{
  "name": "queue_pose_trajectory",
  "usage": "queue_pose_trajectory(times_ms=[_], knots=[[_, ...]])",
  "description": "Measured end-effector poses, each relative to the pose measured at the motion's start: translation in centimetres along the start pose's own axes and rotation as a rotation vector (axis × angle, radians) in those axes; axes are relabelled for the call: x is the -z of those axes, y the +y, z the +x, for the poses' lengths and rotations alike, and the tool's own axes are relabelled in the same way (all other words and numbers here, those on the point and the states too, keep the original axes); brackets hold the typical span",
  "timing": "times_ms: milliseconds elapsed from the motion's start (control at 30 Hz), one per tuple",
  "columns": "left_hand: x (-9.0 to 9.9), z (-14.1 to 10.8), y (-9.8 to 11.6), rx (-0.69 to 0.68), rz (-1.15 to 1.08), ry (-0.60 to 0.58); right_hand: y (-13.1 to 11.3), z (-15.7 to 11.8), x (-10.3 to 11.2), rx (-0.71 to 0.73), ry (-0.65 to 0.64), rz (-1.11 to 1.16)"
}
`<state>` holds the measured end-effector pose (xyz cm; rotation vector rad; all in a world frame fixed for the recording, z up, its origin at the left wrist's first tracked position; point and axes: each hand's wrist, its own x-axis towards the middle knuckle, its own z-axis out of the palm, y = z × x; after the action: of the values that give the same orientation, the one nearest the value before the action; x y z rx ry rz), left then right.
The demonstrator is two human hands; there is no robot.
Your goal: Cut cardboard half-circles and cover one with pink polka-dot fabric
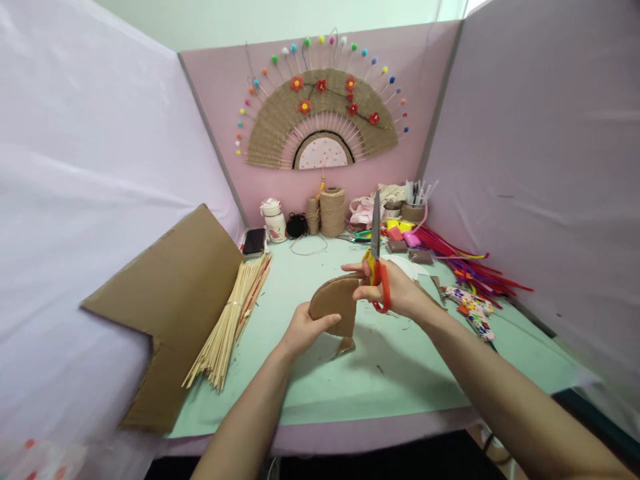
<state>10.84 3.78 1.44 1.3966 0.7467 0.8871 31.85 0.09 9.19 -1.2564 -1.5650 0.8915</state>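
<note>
My left hand (313, 327) grips a half-round piece of brown cardboard (339, 303) by its left side, thumb on the near face. The piece is held up over the table, its curved edge toward the upper left. My right hand (393, 287) has its fingers through the orange and yellow handles of a pair of scissors (376, 230). The blades point upward, away from the cardboard. Fingers of the right hand are close to the cardboard's upper right edge; whether they touch it I cannot tell. A small cardboard scrap (346, 345) shows just below the piece.
A bundle of thin wooden sticks (233, 317) and a large cardboard sheet (200, 287) are at left. Twine spools (332, 212), a white bottle (273, 220) and a phone (254, 241) stand behind. Pipe cleaners (470, 267) and a glue gun (473, 310) lie right. A decorated fan (323, 113) hangs on the back wall.
</note>
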Motion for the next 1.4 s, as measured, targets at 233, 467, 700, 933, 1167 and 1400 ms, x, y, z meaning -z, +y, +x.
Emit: queue_pose_trajectory(times_ms=[233, 467, 700, 933, 1167, 1400], knots=[[-0.1, -0.2, 0.7, -0.030, 0.090, -0.121, -1.6, -0.1, 0.1, 0.038, -0.082, -0.280], [0.9, 0.0, 1.1, 0.017, 0.166, -0.147, 0.6, 0.0, -1.3, 0.013, 0.035, -0.210], [1.2, 0.1, 3.3, 0.011, 0.169, -0.106, 1.0, -0.3, -2.2, -0.020, 0.069, -0.197], [-0.2, -0.3, 5.9, 0.016, 0.329, -0.097, -0.2, -1.5, -3.2, -0.036, 0.038, -0.296], [-0.9, -1.5, 6.6, 0.140, 0.371, -0.143, -0.6, -2.8, -3.1, -0.042, 0.037, -0.258], [-1.5, -1.5, 6.5, 0.133, 0.573, -0.064, -0.3, -3.3, -2.6, -0.044, 0.015, -0.157]])
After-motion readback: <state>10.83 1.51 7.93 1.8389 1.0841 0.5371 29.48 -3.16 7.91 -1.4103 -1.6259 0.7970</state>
